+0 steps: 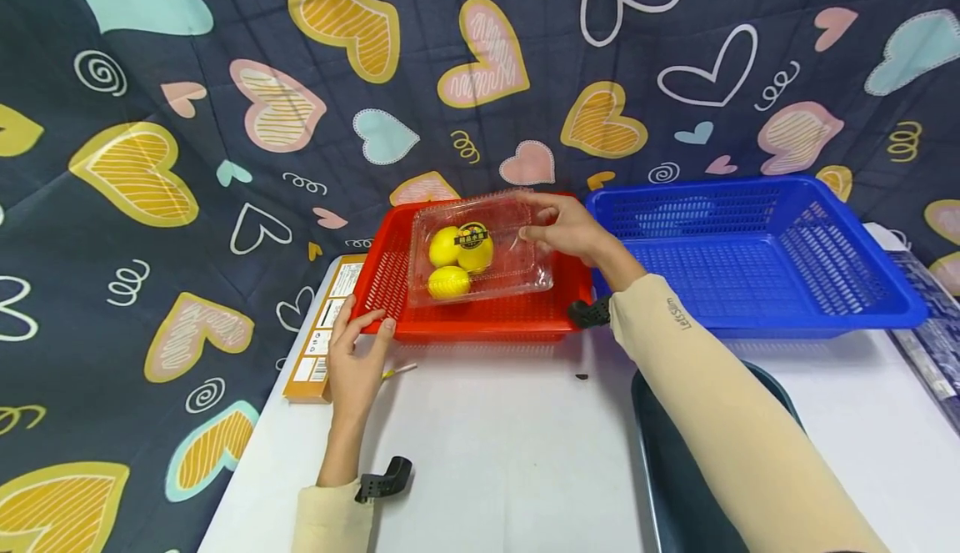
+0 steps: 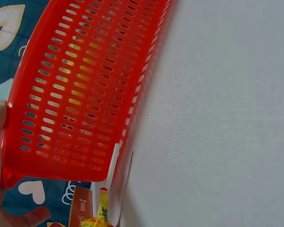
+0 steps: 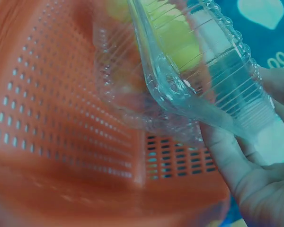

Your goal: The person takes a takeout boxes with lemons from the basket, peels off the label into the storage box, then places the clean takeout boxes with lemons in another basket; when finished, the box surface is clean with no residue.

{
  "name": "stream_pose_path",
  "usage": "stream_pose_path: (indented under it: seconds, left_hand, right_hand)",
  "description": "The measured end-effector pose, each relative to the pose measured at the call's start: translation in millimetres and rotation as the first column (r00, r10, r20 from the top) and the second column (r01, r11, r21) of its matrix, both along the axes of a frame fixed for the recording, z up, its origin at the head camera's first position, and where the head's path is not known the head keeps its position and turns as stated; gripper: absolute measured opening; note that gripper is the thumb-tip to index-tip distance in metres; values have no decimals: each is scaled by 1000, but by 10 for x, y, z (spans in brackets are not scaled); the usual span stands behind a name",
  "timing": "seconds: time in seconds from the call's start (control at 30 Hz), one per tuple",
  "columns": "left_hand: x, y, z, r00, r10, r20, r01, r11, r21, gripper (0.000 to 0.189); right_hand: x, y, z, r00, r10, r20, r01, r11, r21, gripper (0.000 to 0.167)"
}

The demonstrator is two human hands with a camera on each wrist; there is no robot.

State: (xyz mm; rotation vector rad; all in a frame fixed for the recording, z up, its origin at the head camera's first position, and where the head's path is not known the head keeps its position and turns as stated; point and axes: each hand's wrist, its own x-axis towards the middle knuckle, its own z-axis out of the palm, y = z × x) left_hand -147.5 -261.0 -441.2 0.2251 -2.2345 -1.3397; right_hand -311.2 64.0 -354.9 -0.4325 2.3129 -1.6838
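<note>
My right hand [image 1: 566,228] pinches the right edge of a clear plastic fruit box [image 1: 517,265], its thumb and fingers at the ridged rim in the right wrist view. Three lemons [image 1: 448,284] show through the box, two partly behind a black round label [image 1: 472,236]. The box overlaps the inside of a red perforated basket [image 1: 480,319]. At that basket's front left corner is my left hand [image 1: 356,374], fingers extended and touching the rim. In the left wrist view its thumb [image 2: 35,216] stands apart from the basket wall.
A blue perforated basket [image 1: 720,273] stands to the right. Before it sits a dark green bin [image 1: 675,470], partly hidden by my right sleeve. An orange and white carton [image 1: 311,361] lies at the left, near a yellow-wrapped stick [image 1: 397,371]. Heart-patterned cloth hangs behind.
</note>
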Motion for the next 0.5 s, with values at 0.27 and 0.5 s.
stream_pose_path:
  seconds: [0.27, 0.5]
  left_hand:
    - [7, 3, 21, 1000, -17, -7, 17, 1000, 16, 31]
    - [4, -6, 25, 1000, -15, 0, 15, 1000, 11, 30]
  right_hand:
    - [119, 152, 168, 997, -17, -78, 16, 1000, -9, 62]
    - [274, 298, 325, 984, -40, -173, 38, 999, -14, 62]
